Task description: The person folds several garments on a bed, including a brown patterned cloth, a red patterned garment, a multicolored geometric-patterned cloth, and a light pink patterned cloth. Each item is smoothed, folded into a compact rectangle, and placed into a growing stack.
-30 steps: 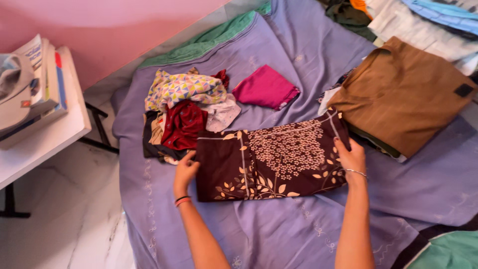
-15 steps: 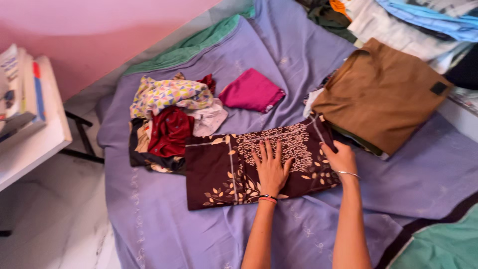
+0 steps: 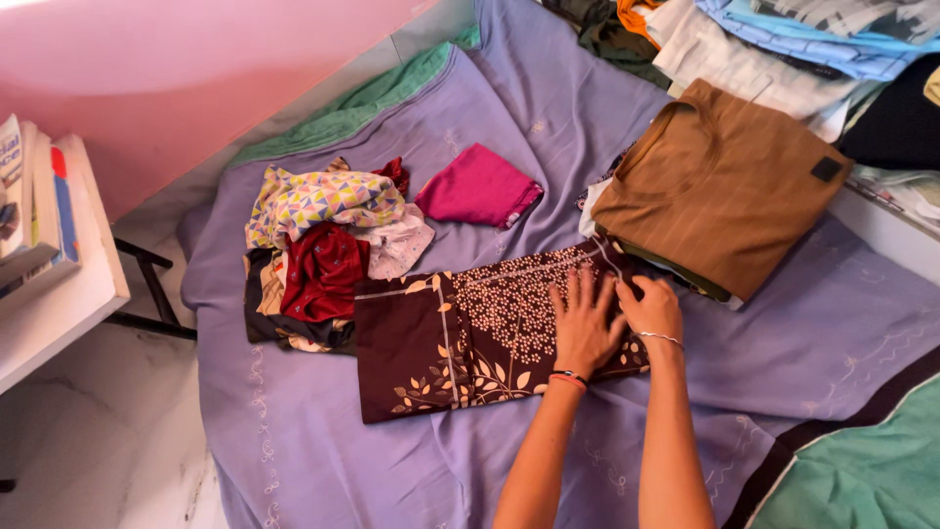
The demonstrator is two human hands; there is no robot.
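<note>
Both hands lie flat and open on the dark cloth [image 3: 470,338], gripping nothing. The left hand [image 3: 585,326] has its fingers spread wide and presses down on the right part of the cloth. The right hand [image 3: 651,309] sits just beside it, at the right end of the cloth, and the two hands touch or nearly touch; it is hard to tell which. The left wrist wears a dark and red band, and the right wrist wears a thin silver bangle.

The cloth is dark brown with pale leaves and small dots. It lies folded in a long strip on the purple sheet [image 3: 323,460].

Left of the cloth, touching its end, is a messy pile of clothes [image 3: 323,250]. Behind the cloth lies a folded pink piece [image 3: 478,186]. Behind and right of the cloth is a brown stack [image 3: 720,186], and its near corner is just beside the right hand. Far left of the cloth stands a white table [image 3: 59,313] with books [image 3: 34,211] on it.
</note>
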